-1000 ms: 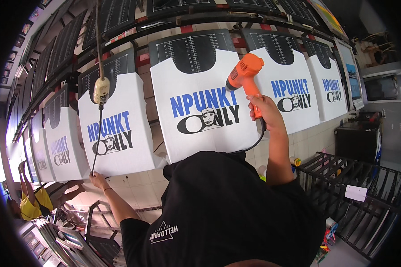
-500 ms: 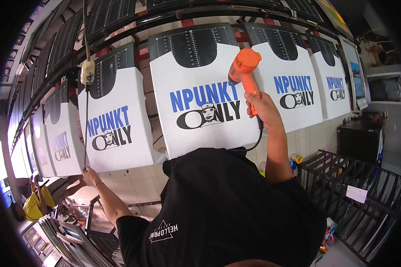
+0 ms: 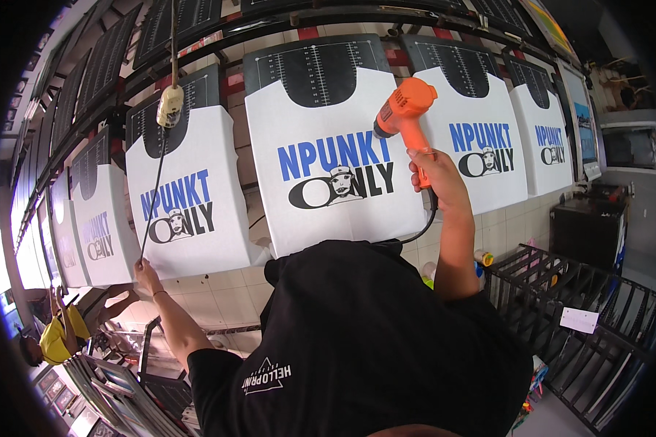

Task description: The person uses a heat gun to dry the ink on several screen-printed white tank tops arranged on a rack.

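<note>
My right hand (image 3: 442,178) is wrapped round the handle of an orange heat gun (image 3: 410,105). Its dark nozzle points left, over the blue lettering of the middle white T-shirt (image 3: 328,226), which is stretched on a black board (image 3: 311,69) with ruler marks. A black cord (image 3: 434,207) runs from the handle down behind my body. At the lower left, my left hand (image 3: 148,277) pinches a thin dark cable (image 3: 151,204) by the near edge of another printed T-shirt (image 3: 189,142). That cable slants up to a cream plug connector (image 3: 170,107) hanging on a cord.
More white printed T-shirts on boards stand in the row, at right (image 3: 481,189) and far left (image 3: 98,197). Behind runs a dark metal frame (image 3: 270,25). A black rack (image 3: 583,291) stands at lower right. Another person in a yellow top (image 3: 53,339) is at lower left.
The hanging connector has swung right and slightly up, slanting the cable more. My left hand has risen a little. The heat gun has shifted slightly right, still over the middle T-shirt.
</note>
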The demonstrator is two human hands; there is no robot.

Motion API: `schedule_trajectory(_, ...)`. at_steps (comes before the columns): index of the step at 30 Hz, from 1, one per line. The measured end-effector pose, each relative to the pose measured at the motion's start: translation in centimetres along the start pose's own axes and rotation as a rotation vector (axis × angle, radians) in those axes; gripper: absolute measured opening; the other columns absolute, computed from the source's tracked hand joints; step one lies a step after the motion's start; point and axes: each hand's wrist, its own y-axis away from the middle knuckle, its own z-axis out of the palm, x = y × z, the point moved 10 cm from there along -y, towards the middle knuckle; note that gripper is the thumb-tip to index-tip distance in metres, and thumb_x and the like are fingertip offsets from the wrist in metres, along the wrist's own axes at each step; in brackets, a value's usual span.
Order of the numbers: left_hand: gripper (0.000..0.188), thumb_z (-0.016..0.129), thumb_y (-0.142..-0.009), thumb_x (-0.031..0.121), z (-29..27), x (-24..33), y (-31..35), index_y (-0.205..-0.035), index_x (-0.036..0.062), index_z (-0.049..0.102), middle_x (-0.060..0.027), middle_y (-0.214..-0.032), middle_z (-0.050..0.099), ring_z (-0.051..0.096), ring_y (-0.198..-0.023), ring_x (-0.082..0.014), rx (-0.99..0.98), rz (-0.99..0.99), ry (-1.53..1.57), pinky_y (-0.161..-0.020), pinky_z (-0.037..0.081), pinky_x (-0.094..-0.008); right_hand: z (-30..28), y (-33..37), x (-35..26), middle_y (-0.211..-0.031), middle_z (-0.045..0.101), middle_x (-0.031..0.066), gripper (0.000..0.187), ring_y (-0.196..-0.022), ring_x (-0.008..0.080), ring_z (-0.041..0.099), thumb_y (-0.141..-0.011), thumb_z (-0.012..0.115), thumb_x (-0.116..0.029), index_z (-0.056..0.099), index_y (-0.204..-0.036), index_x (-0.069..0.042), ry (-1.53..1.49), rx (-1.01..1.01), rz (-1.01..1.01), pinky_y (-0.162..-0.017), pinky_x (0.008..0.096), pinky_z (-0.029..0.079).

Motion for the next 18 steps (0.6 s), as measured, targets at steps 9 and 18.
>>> schedule_trajectory(9,0.043,0.055,-0.089,0.017,0.0,0.6,3.0,-0.130,0.0041,0.052,-0.0155,-0.096,0.066,0.063,-0.079,-0.0225,-0.005,0.060,0.002,-0.072,0.049,-0.0362,-0.3,0.4,0.0,-0.073,0.052,0.0015,0.030,-0.055,0.0095,0.053,-0.086,0.066,-0.031,0.054,-0.088,-0.004,0.003,0.023,-0.003,-0.047,0.0240,0.043)
schedule_trajectory(18,0.026,0.050,-0.094,0.017,-1.6,7.2,13.6,-0.109,-0.0026,0.054,-0.0161,-0.088,0.061,0.058,-0.079,-0.0238,0.088,0.267,0.004,-0.074,0.047,-0.0369,0.6,1.7,0.4,-0.074,0.052,0.0026,0.028,-0.054,0.0099,0.052,-0.086,0.064,-0.028,0.055,-0.091,-0.002,0.004,-0.031,0.031,-0.048,0.0245,0.043)
